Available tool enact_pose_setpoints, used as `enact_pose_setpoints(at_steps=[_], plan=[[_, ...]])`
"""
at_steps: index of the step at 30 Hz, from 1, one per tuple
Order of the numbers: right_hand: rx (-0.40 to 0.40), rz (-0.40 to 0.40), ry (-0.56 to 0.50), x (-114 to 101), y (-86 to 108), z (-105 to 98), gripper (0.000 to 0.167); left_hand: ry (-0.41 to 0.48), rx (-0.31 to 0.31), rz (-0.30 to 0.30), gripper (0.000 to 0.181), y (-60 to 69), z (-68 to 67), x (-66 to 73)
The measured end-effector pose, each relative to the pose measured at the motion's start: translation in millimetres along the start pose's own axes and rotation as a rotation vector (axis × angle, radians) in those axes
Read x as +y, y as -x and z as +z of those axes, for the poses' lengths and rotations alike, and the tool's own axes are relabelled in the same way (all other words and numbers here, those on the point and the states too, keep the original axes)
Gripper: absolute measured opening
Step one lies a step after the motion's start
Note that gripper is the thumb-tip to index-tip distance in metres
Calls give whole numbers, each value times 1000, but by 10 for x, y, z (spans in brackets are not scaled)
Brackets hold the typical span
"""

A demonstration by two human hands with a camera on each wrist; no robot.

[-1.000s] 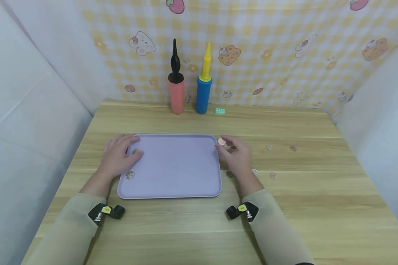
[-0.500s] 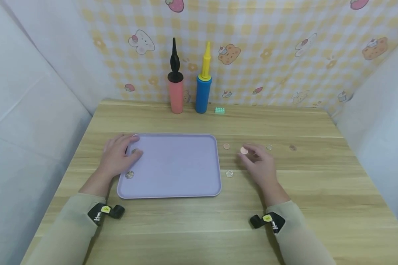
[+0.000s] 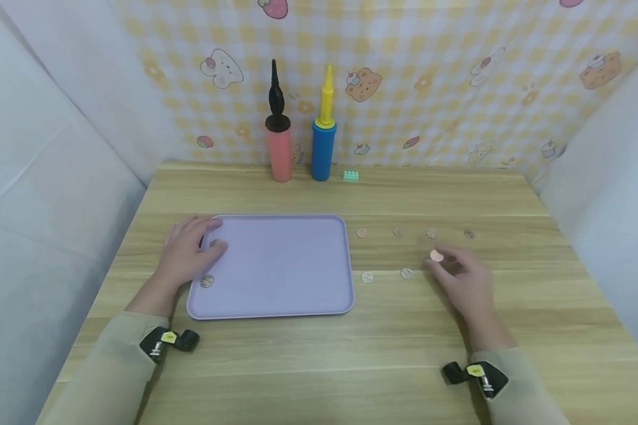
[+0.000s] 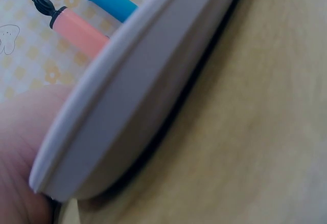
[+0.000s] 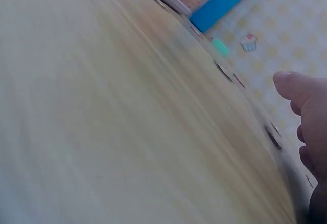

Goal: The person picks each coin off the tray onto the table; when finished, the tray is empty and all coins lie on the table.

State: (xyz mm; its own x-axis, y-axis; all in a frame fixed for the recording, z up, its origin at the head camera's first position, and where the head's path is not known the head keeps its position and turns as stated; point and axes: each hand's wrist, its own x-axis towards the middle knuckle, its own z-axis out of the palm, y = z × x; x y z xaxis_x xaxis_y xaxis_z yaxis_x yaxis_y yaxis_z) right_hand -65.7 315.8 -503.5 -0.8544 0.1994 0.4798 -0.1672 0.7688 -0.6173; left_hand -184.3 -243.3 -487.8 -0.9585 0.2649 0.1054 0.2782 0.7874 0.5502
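In the head view a lilac tray (image 3: 282,265) lies on the table. My left hand (image 3: 191,251) rests over its left rim, with the thumb and a forefinger reaching inside. A coin (image 3: 214,242) shows partly beside that thumb, and another coin (image 3: 207,281) lies nearer the front of the tray. To the right of the tray, my right hand (image 3: 468,283) pinches a pale copper coin (image 3: 436,255) between thumb and fingers, above the table. Several coins lie flat around it, among them a silver coin (image 3: 406,273) and a copper coin (image 3: 362,233).
At the back stand a pink hand pump (image 3: 280,154) with a black nozzle and a blue hand pump (image 3: 322,152) with a yellow one. Beside them sits a small mint-green toy brick (image 3: 351,175). A patterned curtain (image 3: 393,124) hangs behind the wooden table (image 3: 276,366).
My right hand has moved right and slightly nearer, away from the tray, carrying the coin. Coins that it covered now show on the table. My left hand and the tray stay put.
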Motion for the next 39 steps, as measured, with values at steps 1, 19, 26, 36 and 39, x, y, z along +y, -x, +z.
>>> enact_pose_setpoints(at_steps=[1,19,26,36,39], plan=[[-2,19,22,31,10,-45,34,-1,1,0,58,0,-3,-2],[-144,209,196,390,22,-681,26,-5,17,9,57,54,108,-46],[-139,259,232,418,57,-671,30,-3,-7,-7,58,25,86,-12],[-167,324,227,396,-21,-679,36,-6,17,3,57,4,33,-17],[-173,344,211,376,-18,-669,36,-8,20,5,56,7,19,-24]])
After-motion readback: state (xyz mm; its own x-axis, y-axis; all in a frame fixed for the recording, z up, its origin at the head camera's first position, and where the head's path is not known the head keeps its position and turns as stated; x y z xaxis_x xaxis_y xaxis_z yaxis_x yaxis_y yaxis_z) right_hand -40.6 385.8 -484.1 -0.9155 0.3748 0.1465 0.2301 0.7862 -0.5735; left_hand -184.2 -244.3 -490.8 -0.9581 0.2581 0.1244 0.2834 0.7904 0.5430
